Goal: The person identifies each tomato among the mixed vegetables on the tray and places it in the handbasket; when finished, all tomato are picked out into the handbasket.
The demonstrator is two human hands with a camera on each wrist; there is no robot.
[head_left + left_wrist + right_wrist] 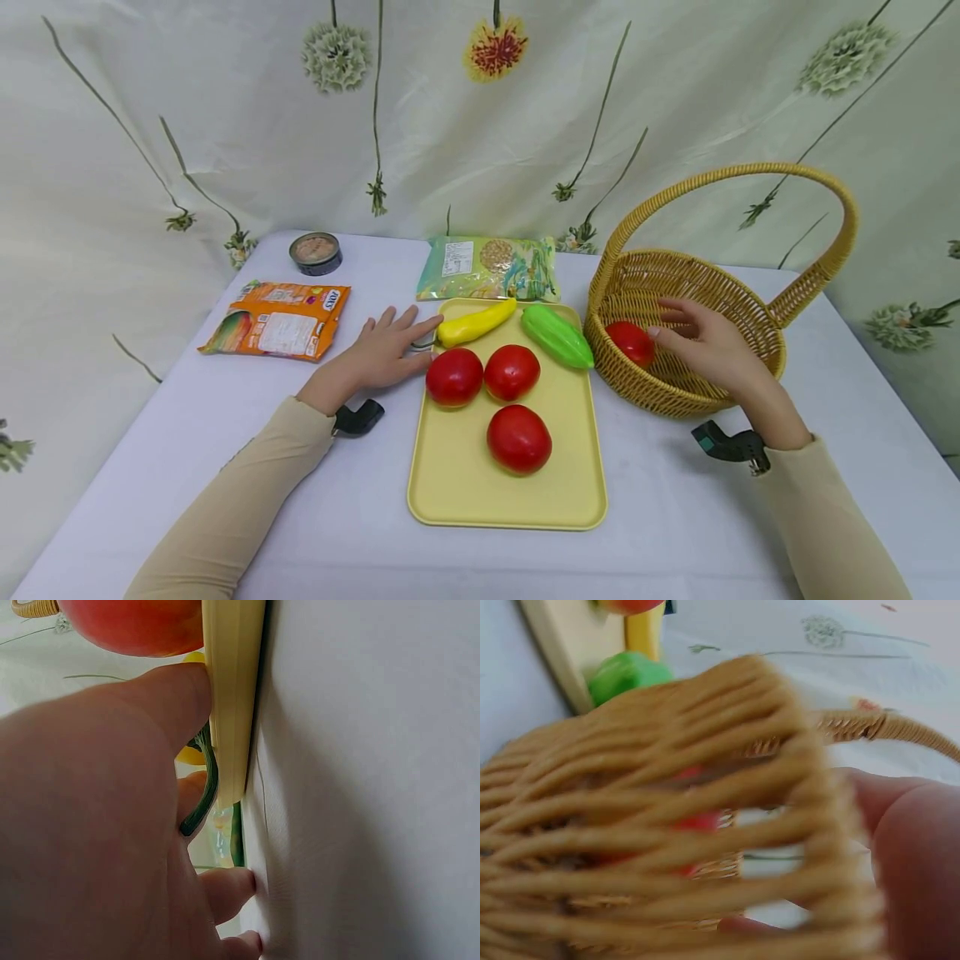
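Observation:
My left hand (pixel 382 354) lies at the left side of the yellow tray (pixel 465 504), fingers spread; in the left wrist view the thumb meets the tray's rim beside a dark green stem (pixel 202 791). On the tray are a yellow pepper (pixel 476 323), a green ridged vegetable (pixel 557 336) and three round red fruits (pixel 519 439). My right hand (pixel 712 346) reaches over the near side of the wicker basket (pixel 660 396), thumb and fingers apart. Close to the fingertips, inside the basket, sits another red fruit (pixel 630 342). The right wrist view is mostly blocked by basket weave.
Behind the tray lies a green food packet (pixel 487 268). An orange packet (pixel 277 321) and a small open tin (pixel 316 252) stand on the table's left. The basket's tall handle (pixel 750 171) arches over its opening. A flowered cloth hangs behind the table.

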